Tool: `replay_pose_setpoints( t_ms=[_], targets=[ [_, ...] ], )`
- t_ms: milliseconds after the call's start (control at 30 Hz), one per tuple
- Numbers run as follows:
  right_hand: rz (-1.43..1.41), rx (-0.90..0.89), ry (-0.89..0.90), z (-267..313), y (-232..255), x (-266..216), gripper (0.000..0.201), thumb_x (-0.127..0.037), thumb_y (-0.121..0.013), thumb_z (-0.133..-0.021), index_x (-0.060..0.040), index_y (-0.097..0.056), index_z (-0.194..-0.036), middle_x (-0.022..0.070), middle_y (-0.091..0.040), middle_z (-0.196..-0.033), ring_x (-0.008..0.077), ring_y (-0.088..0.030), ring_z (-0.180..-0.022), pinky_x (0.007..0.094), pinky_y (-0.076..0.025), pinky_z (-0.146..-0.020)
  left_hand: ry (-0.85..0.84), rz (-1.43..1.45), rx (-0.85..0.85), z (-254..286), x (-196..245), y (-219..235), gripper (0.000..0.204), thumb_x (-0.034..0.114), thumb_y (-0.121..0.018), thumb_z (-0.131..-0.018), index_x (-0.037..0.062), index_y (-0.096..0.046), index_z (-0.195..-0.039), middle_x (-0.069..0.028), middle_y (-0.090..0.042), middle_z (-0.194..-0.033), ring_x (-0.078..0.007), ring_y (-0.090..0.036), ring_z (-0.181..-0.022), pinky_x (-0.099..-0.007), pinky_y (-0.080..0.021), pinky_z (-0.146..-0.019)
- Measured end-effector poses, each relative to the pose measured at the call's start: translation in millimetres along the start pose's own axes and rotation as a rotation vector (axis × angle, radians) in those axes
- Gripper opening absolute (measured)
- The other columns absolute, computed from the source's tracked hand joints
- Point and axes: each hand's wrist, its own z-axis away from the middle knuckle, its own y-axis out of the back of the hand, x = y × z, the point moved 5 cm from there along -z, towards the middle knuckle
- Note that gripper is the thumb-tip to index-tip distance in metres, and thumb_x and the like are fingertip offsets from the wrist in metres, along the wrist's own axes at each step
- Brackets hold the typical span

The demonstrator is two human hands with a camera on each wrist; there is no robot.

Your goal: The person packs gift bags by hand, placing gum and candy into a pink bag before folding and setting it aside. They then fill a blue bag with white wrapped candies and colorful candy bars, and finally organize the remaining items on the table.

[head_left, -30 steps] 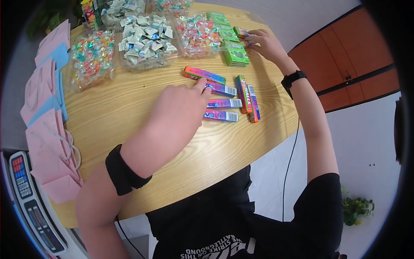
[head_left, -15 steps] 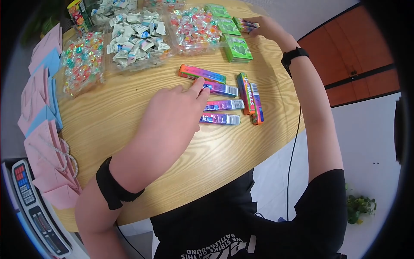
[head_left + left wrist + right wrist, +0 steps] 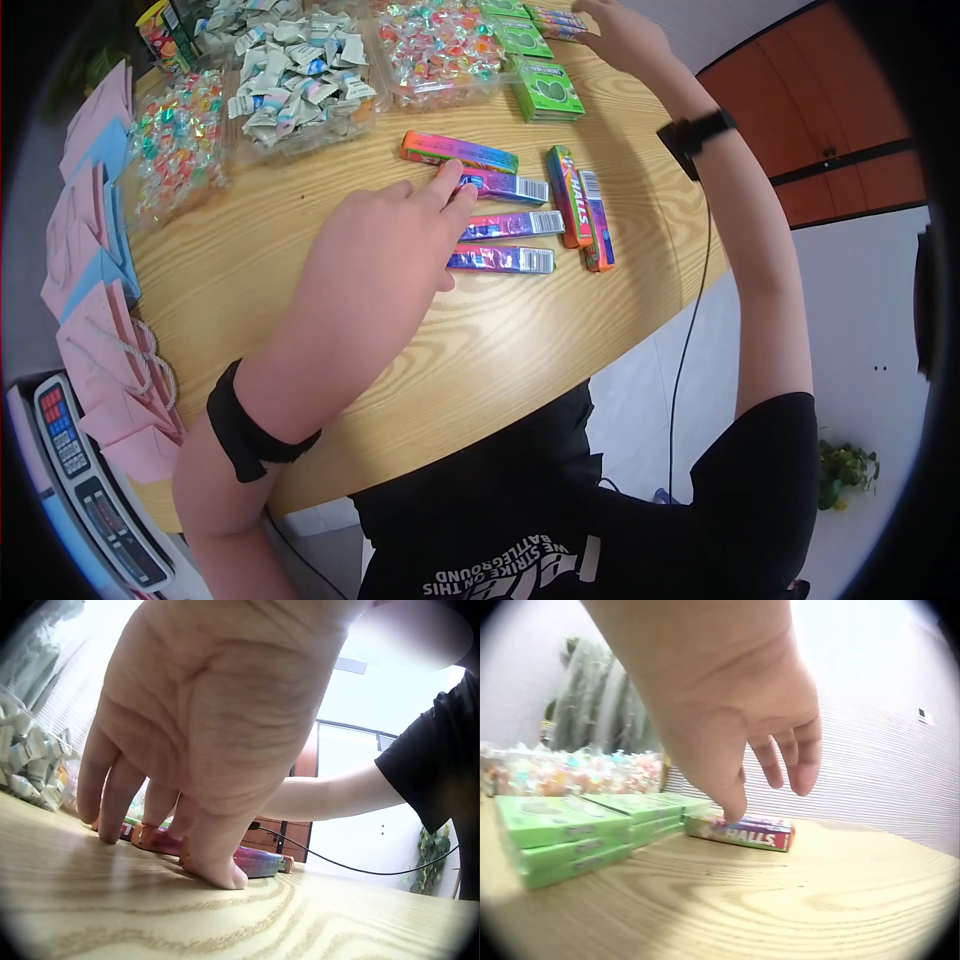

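Note:
My left hand [image 3: 385, 240] reaches over a row of wrapped candy sticks [image 3: 505, 258], fingers extended. Its index fingertip meets the upper stick [image 3: 460, 152], and other fingers overlap the sticks below. From the left wrist view, the fingers [image 3: 120, 799] point down, with the thumb tip against the tabletop. At the far edge, my right hand [image 3: 625, 42] is over several Halls sticks [image 3: 555, 22]. In the right wrist view its thumb [image 3: 733, 806] touches the top of a Halls stick [image 3: 754, 834], while the other fingers hang loosely bent above and behind it.
Green boxes [image 3: 548, 90] are stacked beside the right hand. Two more sticks [image 3: 582, 210] lie crosswise. Tubs of wrapped candy [image 3: 440, 55] and white sachets [image 3: 300, 85] line the back. Pink paper bags [image 3: 115, 350] and a scale [image 3: 100, 480] are at left.
The head view has shifted, so the table items sit higher in it. The right hand has moved farther out, and more of the Halls sticks show beside it. The left hand stays on its row.

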Motion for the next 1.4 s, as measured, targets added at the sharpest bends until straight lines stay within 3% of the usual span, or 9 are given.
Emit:
replay_pose_setpoints(
  t_ms=[67, 133, 233, 300, 400, 467, 967, 1200, 1400],
  targets=[
    [0.081, 0.049, -0.005, 24.6, 14.8, -8.7, 0.031, -0.031, -0.068, -0.088, -0.0179, -0.068, -0.116, 0.011, -0.07, -0.102, 0.0294, -0.066, -0.091, 0.0402, -0.051, -0.076, 0.007, 0.004, -0.009, -0.2, -0.1, 0.1, 0.067, 0.019, -0.077, -0.073, 0.0041, -0.052, -0.133, -0.0117, -0.049, -0.143, -0.0278, -0.06, -0.11, -0.0379, -0.051, -0.09],
    [0.028, -0.116, -0.048, 64.6, 33.7, -24.2, 0.028, -0.037, -0.061, -0.093, -0.0152, -0.067, -0.11, 0.0091, -0.07, -0.09, 0.027, -0.067, -0.081, 0.0387, -0.051, -0.071, 0.009, 0.009, -0.019, -0.3, 0.2, -0.8, 0.067, 0.019, -0.077, -0.073, 0.0043, -0.051, -0.133, -0.0112, -0.048, -0.144, -0.0278, -0.06, -0.111, -0.0381, -0.051, -0.09],
    [-0.203, -0.305, 0.003, 116.6, 45.4, -52.5, 0.032, -0.033, -0.063, -0.092, -0.0145, -0.065, -0.119, 0.0083, -0.068, -0.082, 0.0207, -0.064, -0.071, 0.0346, -0.051, -0.068, 0.001, 0.019, 0.016, 0.6, -1.1, -2.5, 0.067, 0.018, -0.077, -0.073, 0.0051, -0.052, -0.133, -0.0107, -0.049, -0.144, -0.0283, -0.06, -0.111, -0.039, -0.051, -0.09],
    [-0.346, -0.493, 0.019, 144.2, 42.1, -68.9, 0.049, -0.033, -0.067, -0.09, -0.0135, -0.055, -0.133, 0.008, -0.066, -0.085, 0.0185, -0.062, -0.072, 0.0342, -0.05, -0.067, 0.014, 0.027, 0.03, 0.2, -3.2, -5.0, 0.066, 0.019, -0.077, -0.073, 0.0061, -0.053, -0.133, -0.01, -0.049, -0.143, -0.0292, -0.06, -0.111, -0.0398, -0.051, -0.091],
    [-0.461, -0.57, 0.079, 169.2, 36.1, -81.7, 0.058, -0.029, -0.07, -0.089, -0.0153, -0.048, -0.141, 0.008, -0.065, -0.089, 0.0177, -0.062, -0.076, 0.0331, -0.05, -0.069, 0.022, 0.035, 0.021, -0.6, -2.7, -2.2, 0.066, 0.019, -0.078, -0.072, 0.0069, -0.054, -0.133, -0.0095, -0.05, -0.143, -0.0299, -0.061, -0.11, -0.04, -0.051, -0.091],
    [-0.548, -0.627, -0.016, 175.1, 34.2, -80.1, 0.062, -0.021, -0.07, -0.088, -0.0167, -0.044, -0.145, 0.0076, -0.065, -0.093, 0.0174, -0.061, -0.079, 0.0316, -0.051, -0.072, 0.021, 0.031, 0.019, -0.4, -1.9, -1.9, 0.067, 0.019, -0.078, -0.072, 0.0068, -0.054, -0.133, -0.0095, -0.05, -0.143, -0.03, -0.06, -0.111, -0.0399, -0.051, -0.091],
    [-0.477, -0.37, -0.119, 173.1, 7.5, -7.7, 0.044, -0.009, -0.053, -0.097, -0.0124, -0.051, -0.141, 0.0148, -0.068, -0.106, 0.0194, -0.063, -0.079, 0.0334, -0.053, -0.074, 0.041, 0.028, -0.029, -1.9, -1.9, -1.6, 0.069, 0.02, -0.078, -0.073, 0.0073, -0.052, -0.135, -0.0082, -0.046, -0.146, -0.0296, -0.06, -0.112, -0.0396, -0.051, -0.091],
    [-0.261, -0.559, -0.252, 161.9, 4.1, 12.5, 0.044, -0.013, -0.052, -0.096, -0.0114, -0.052, -0.14, 0.017, -0.068, -0.11, 0.0235, -0.065, -0.08, 0.0341, -0.052, -0.076, 0.034, 0.031, -0.012, -1.4, -0.9, -1.4, 0.07, 0.02, -0.078, -0.073, 0.0074, -0.052, -0.136, -0.0084, -0.045, -0.147, -0.0297, -0.061, -0.111, -0.0396, -0.051, -0.091],
    [-0.303, -0.314, -0.187, 164.0, 8.1, 16.0, 0.04, -0.017, -0.057, -0.093, -0.0065, -0.059, -0.131, 0.0164, -0.068, -0.108, 0.025, -0.064, -0.087, 0.0351, -0.05, -0.078, 0.045, 0.04, -0.044, -2.1, -1.4, -0.4, 0.07, 0.02, -0.078, -0.073, 0.0073, -0.051, -0.136, -0.0088, -0.046, -0.146, -0.0301, -0.06, -0.111, -0.0396, -0.051, -0.091]
  ],
)
